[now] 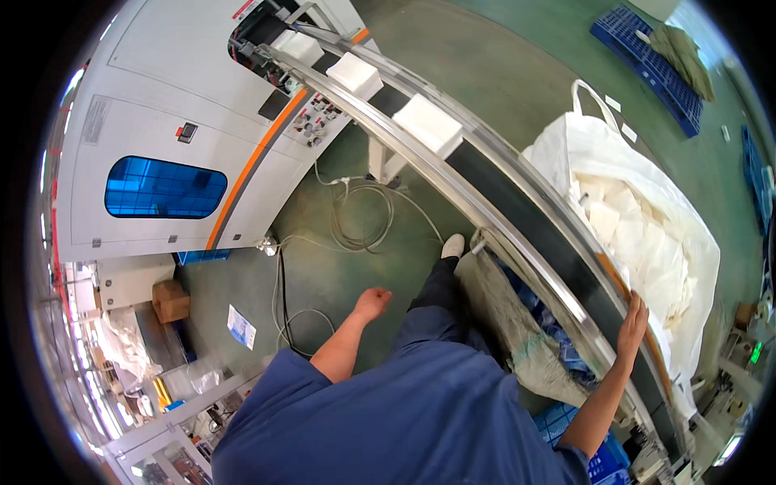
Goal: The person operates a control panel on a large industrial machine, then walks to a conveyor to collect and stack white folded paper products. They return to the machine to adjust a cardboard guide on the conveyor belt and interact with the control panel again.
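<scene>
White packs (428,123) x3 on belt (517,198), right hand (632,323) on rail, left hand (372,304) free

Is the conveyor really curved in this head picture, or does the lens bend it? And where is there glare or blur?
Head view: the fisheye bends the conveyor into an arc, and dark corners frame the picture; glare whitens the white bag and the boxes; the right hand on the belt edge is sharp, while the left hand, hanging free, looks slightly soft.

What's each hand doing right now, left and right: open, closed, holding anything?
Left hand: loosely curled, empty, hanging in the air over the green floor.
Right hand: open, fingers spread flat on the conveyor rail, gripping nothing.
</scene>
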A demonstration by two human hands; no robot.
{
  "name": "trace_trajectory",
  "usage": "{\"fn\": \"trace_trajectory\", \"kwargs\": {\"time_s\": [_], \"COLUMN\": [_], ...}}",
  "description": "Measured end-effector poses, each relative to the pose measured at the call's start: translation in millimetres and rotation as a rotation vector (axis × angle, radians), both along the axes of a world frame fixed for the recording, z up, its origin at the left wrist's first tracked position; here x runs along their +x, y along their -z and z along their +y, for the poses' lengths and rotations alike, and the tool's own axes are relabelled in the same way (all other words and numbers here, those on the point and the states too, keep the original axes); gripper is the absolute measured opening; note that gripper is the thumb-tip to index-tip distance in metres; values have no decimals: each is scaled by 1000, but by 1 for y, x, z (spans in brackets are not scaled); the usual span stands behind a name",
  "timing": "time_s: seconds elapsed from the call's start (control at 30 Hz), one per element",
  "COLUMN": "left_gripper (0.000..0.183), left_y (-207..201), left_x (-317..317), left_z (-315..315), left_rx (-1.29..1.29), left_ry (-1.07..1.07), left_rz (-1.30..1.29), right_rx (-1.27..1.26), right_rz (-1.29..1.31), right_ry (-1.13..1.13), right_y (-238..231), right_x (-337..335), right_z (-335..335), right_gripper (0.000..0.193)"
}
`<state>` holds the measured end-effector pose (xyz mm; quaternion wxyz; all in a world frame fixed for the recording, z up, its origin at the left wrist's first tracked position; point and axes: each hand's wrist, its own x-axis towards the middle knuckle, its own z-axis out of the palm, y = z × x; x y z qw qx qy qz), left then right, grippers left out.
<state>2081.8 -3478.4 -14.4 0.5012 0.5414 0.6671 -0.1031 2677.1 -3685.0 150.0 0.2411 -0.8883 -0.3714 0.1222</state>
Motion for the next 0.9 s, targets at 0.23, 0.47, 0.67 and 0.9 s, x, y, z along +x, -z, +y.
{"fn": "trace_trajectory", "kwargs": {"time_s": [0.23,0.47,0.67,0.9], "left_gripper": [38,36,37,37], "left_y": [-3,-7,14,-6], "left_x": [-39,-122,-203,-339], "left_z": [-87,-223,-274,-179], "left_rx": [138,35,-105,197], "left_ry": [-249,-293,-594,-450], "left_rz": [-78,19,47,109], "right_rx": [15,420,336,-386], "right_rz": [-86,64,317,289], "right_ry": [-26,-13,-619,-1053], "right_y": [-3,-63,-29,123], "right_x": [-8,-111,-309,-473], "right_z": [-2,5,51,108], "right_gripper": [46,36,32,41]}}
